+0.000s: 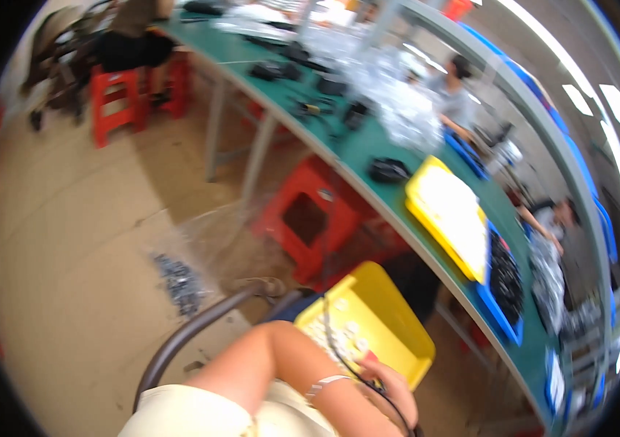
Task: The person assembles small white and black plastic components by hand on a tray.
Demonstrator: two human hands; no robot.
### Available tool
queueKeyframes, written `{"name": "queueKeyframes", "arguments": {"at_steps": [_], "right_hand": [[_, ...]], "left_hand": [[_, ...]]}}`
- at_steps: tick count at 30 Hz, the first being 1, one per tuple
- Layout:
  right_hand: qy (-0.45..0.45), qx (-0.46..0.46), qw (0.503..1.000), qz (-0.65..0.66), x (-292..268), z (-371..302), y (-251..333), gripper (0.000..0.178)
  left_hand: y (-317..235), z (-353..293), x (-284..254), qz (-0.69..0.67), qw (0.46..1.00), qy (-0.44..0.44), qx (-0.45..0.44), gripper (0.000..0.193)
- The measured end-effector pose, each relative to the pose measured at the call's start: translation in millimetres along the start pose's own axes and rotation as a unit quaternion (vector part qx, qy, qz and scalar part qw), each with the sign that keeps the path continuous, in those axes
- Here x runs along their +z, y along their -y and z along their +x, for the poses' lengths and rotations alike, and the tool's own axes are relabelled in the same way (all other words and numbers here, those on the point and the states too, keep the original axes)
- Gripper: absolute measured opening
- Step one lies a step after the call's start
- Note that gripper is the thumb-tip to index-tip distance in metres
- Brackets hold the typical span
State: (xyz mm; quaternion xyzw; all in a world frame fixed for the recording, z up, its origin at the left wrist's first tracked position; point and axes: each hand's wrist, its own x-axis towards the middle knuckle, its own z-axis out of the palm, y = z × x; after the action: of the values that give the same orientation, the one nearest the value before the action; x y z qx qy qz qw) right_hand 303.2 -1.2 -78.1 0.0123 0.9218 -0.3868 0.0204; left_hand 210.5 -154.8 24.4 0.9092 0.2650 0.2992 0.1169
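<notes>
My left arm bends across the lower middle, with a pale band (pixel 326 384) round its forearm; the left hand itself falls beyond the lower edge. My right hand (pixel 395 390), smeared by motion, is over the near right corner of a yellow bin (pixel 396 331). Its fingers are curled, and a small reddish bit (pixel 372 356) shows at their tips; what they hold cannot be made out. Small white parts (pixel 353 336) lie scattered in the bin. A dark cable (pixel 327 320) passes in front of the bin and down beside this hand.
A long green table (pixel 357 156) bears black parts, clear plastic bags (pixel 404 109), a yellow tray (pixel 413 197) and a blue tray (pixel 515 331). Red stools (pixel 291 197) stand under and beside it. A curved chair arm (pixel 171 346) is at my left. Other people sit across the table.
</notes>
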Motion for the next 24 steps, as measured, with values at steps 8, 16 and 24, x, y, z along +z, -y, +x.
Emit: {"name": "queueKeyframes", "arguments": {"at_steps": [8, 16, 24], "right_hand": [[-0.106, -0.053, 0.985, 0.123, 23.9, -3.4, 6.2, 0.038], [-0.195, 0.050, 0.966, 0.160, 7.3, -34.2, -3.9, 0.027], [-0.180, 0.001, 0.978, 0.106, 15.1, -36.0, -19.9, 0.020]], "left_hand": [[14.9, 20.1, 23.5, 0.176, 0.976, -0.076, 0.103, 0.052], [52.4, -24.6, 61.1, -0.052, 0.988, -0.145, -0.014, 0.045], [61.3, -95.7, 33.7, -0.212, 0.942, 0.077, -0.248, 0.041]]}}
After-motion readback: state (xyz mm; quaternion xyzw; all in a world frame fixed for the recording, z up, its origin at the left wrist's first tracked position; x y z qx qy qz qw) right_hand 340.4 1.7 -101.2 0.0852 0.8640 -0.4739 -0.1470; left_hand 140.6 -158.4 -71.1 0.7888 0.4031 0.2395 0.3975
